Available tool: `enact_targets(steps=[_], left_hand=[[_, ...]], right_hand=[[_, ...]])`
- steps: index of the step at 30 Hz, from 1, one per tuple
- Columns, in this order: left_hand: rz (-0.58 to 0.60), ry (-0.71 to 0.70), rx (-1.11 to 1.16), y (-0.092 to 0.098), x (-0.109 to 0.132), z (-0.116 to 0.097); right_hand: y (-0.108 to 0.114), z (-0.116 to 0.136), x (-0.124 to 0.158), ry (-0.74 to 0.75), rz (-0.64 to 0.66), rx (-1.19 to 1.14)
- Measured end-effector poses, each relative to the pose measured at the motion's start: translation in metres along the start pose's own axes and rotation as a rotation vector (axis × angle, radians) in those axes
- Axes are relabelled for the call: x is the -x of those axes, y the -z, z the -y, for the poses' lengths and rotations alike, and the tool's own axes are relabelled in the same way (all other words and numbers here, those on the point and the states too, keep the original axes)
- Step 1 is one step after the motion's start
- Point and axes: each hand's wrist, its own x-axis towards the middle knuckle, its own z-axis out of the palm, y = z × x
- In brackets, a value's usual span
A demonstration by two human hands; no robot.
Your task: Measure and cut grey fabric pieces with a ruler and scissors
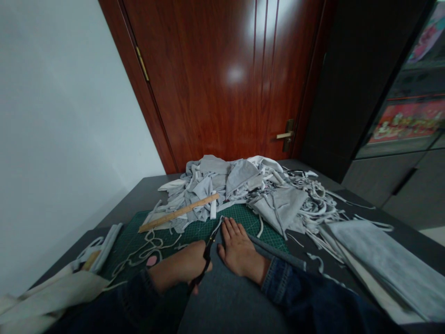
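Observation:
My left hand is closed round the black handles of a pair of scissors, whose blades point away from me along the left edge of a grey cloth. A narrow strip of cloth shows by the blade tips. Just right of the scissors, my right hand lies flat, palm down, on the far part of the cloth, fingers extended. Under the cloth is a green cutting mat with grid lines.
Heaped cloth scraps and a wooden ruler lie beyond my hands. Folded cloth rests at the right, cream cloth at the left. A pink item sits near my left wrist. Behind the table stands a door.

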Motion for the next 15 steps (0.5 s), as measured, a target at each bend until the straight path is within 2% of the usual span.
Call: enact_targets(steps=[6,15], left_hand=[[-0.032,0.031,0.027,-0.0023,0.0038,-0.0023],[0.023,0.027,0.097,-0.0024,-0.0003,-0.0033]], right_hand=[[0.0026,0.0003,0.0004,-0.001,0.012,-0.003],[-0.0004,-0.0001,0.0,-0.005,-0.012,-0.016]])
